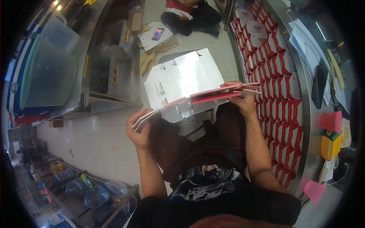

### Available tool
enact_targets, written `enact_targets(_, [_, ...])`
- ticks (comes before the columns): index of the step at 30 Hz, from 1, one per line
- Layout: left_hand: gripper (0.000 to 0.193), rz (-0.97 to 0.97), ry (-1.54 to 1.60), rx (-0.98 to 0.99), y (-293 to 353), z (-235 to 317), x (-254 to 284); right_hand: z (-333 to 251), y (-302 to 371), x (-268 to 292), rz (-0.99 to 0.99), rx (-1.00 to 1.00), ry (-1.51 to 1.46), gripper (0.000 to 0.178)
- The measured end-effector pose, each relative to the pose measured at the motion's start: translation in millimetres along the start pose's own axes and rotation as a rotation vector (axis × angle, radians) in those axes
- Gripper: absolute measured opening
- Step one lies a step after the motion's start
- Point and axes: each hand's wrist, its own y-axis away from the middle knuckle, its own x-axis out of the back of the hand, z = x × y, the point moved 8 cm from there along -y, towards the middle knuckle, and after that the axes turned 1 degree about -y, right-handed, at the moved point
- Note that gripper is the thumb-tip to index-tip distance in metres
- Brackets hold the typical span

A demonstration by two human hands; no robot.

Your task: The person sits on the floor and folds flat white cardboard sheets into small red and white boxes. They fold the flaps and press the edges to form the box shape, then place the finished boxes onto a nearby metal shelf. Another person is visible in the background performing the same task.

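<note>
A few flat cardboard box blanks (178,78), white on the face and red along some edges, lie across my lap, slightly fanned. My left hand (139,129) grips their left end, thumb on the near side and fingers behind. At the right end my right hand (242,100) pinches the layered edges, with the thumb below and fingers on top. Slots and a small printed code show on the white face. The blanks hide part of my knees and the floor beyond.
Red-and-white folded boxes (277,106) stand in rows along my right. Past them runs a metal counter with pink cups (331,121) and a yellow box (330,146). Metal shelving (114,99) stands left. Ahead, another person (194,17) sits near a phone (157,34) on white card. Bottles (96,196) lie lower left.
</note>
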Motion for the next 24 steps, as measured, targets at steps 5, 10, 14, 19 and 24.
enact_targets(5, [0.043, -0.039, 0.052, 0.031, 7, -5, -4, -17, 5, -9, -0.067, 0.088, 0.019, 0.032])
enact_targets(10, [0.031, -0.109, 0.078, -0.014, 9, -9, -12, -5, 11, -6, -0.116, 0.194, -0.013, 0.026])
enact_targets(14, [0.018, -0.147, 0.018, -0.046, 11, -15, -12, 5, 14, -5, -0.112, 0.155, -0.054, 0.026])
enact_targets(19, [0.016, -0.174, -0.045, 0.013, 14, -30, -15, 16, 15, -6, 0.002, 0.054, -0.046, 0.021])
enact_targets(24, [0.02, 0.029, -0.086, 0.283, 16, -69, -1, 19, 8, -12, 0.289, 0.011, 0.04, 0.019])
